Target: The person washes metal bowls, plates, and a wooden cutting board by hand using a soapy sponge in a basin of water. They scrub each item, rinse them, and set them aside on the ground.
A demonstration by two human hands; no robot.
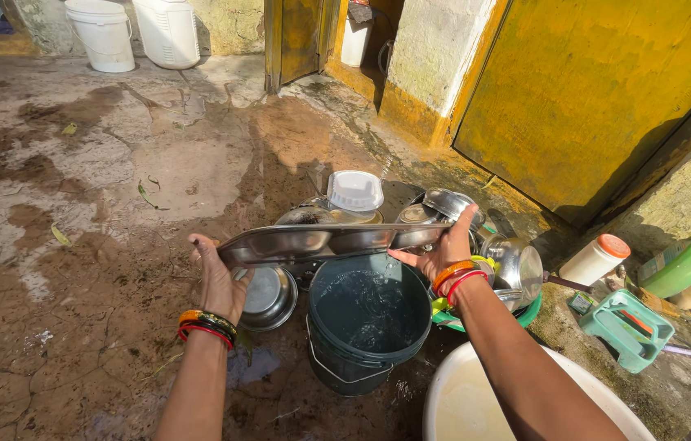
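I hold a long steel compartment tray (329,242) level above a dark green bucket (368,327) filled with water. My left hand (216,279) grips the tray's left end, my right hand (443,249) its right end. Both wrists carry orange and red bangles. The tray is seen nearly edge-on, its underside partly towards me.
Behind the tray lie steel pots, a white lidded container (355,191) and a steel bowl (267,296). A white basin (476,400) sits at the bottom right. Right of it stand a white bottle (595,258), green bottle (688,263) and teal holder (628,328). The ground is wet.
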